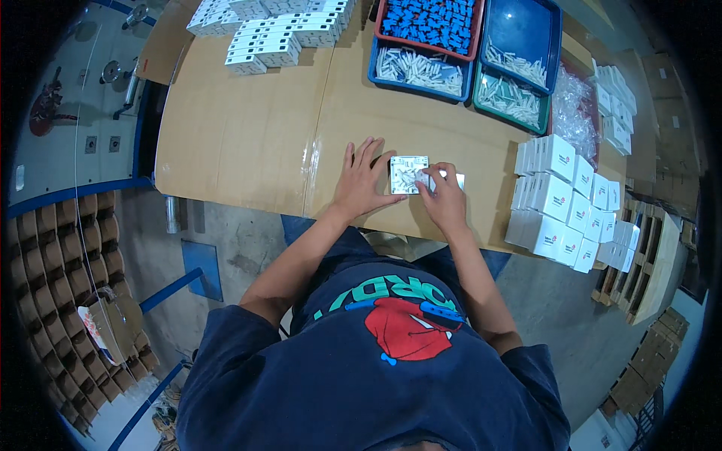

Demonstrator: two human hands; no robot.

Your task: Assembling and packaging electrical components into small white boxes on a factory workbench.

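Observation:
A small white square case [404,185] with a detailed, partly shiny upper face lies flat on the cardboard-covered table, in front of me. My left hand [362,183] is open at its left side, fingers and thumb spread, the thumb close to its near edge. Over its right side, my right hand [445,197] has thumb and fingers drawn together in a pinch. What sits between those fingertips is too small and covered to make out. A white flat piece [460,180] shows beside the right hand, partly hidden by it.
Stacked white boxes [558,197] stand at the table's right edge. White blocks [263,48] are grouped at the far left. Beyond my hands sit a red tray of blue parts [432,28], blue [418,74] and green [511,104] trays of white pieces, and clear plastic bags [573,105].

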